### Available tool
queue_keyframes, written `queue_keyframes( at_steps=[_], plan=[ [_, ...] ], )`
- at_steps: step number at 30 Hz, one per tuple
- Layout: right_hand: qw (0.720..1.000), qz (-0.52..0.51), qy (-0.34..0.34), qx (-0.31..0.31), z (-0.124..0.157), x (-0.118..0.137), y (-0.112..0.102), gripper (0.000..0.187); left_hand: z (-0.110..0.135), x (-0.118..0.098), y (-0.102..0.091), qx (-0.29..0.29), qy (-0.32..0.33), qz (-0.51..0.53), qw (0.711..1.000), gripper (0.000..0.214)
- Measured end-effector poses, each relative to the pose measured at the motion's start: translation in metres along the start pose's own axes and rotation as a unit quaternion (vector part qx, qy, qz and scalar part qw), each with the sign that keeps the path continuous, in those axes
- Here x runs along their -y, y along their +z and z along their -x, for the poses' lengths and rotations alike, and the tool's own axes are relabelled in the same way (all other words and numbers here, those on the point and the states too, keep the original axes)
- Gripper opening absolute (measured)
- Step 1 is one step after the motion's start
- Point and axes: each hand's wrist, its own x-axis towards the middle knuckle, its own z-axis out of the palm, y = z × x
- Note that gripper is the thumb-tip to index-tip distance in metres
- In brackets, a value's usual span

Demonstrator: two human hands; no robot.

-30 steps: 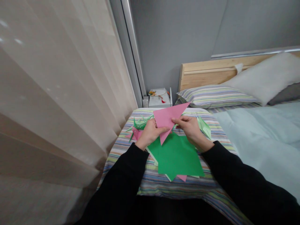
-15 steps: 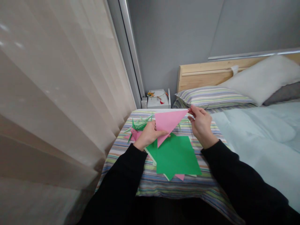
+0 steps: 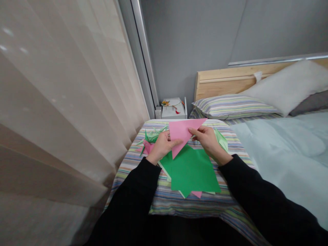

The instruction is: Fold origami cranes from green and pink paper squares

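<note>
A pink sheet of origami paper [image 3: 180,131], folded into a triangle, is held up between both hands. My left hand [image 3: 163,147] grips its left edge, thumb on the front face. My right hand [image 3: 208,141] pinches the slanting right edge near its middle, thumb in front and fingers behind. Below lies a stack of paper squares with a green sheet [image 3: 193,171] on top; pink and pale green corners stick out underneath. Left of my left hand sit a pink folded piece [image 3: 147,147] and several green folded pieces [image 3: 153,135]. A pale green folded piece [image 3: 221,139] rests beyond my right hand.
The small table wears a striped cloth [image 3: 164,201]. A pale curtain [image 3: 77,85] hangs close on the left. Behind the table stands a white nightstand [image 3: 173,111] with small items on it. To the right is a bed [image 3: 282,143] with pillows.
My right hand has moved left and down from the triangle's right tip to the middle of its slanting edge. The pale green piece behind that hand has come into view. My left hand keeps its hold.
</note>
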Motion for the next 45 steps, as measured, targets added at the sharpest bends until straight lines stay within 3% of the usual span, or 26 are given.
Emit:
queue_keyframes(
  at_steps=[7, 18, 25, 34, 45],
  plan=[
    [0.997, 0.075, -0.024, 0.000, 0.000, -0.003, -0.002, 0.036, -0.004, 0.002, -0.004, -0.065, 0.046, 0.050, 0.996, 0.045],
    [0.997, -0.038, -0.011, -0.062, -0.001, 0.002, -0.002, 0.029, 0.000, -0.002, -0.003, -0.034, 0.016, 0.032, 0.999, 0.048],
    [0.998, -0.062, 0.025, -0.019, 0.001, -0.002, 0.002, 0.035, 0.000, -0.003, -0.002, -0.032, 0.017, 0.024, 0.999, 0.049],
    [1.000, -0.018, 0.002, -0.015, 0.003, -0.007, 0.004, 0.035, 0.000, -0.003, -0.001, -0.012, 0.013, 0.017, 1.000, 0.050],
    [1.000, 0.001, 0.002, -0.021, 0.001, -0.011, 0.003, 0.036, 0.001, -0.007, 0.000, -0.094, 0.080, 0.005, 0.992, 0.045]
  ],
)
